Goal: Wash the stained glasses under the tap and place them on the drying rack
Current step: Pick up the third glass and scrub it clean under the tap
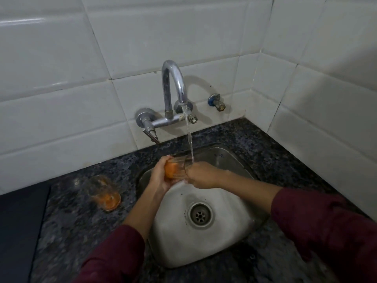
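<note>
Over the steel sink, my left hand grips the base of a clear glass with an orange stain at its bottom, tilted sideways with its mouth to the right. My right hand is at the glass's mouth, fingers curled round its rim. Water runs from the chrome tap and lands at the rim, on my right hand. A second stained glass stands on the dark granite counter, left of the sink, with orange residue at its bottom.
The tap's lever handle sticks out low on the left of the white tiled wall. A small blue-capped valve sits right of the tap. A dark flat surface covers the counter's left edge. The sink drain is uncovered.
</note>
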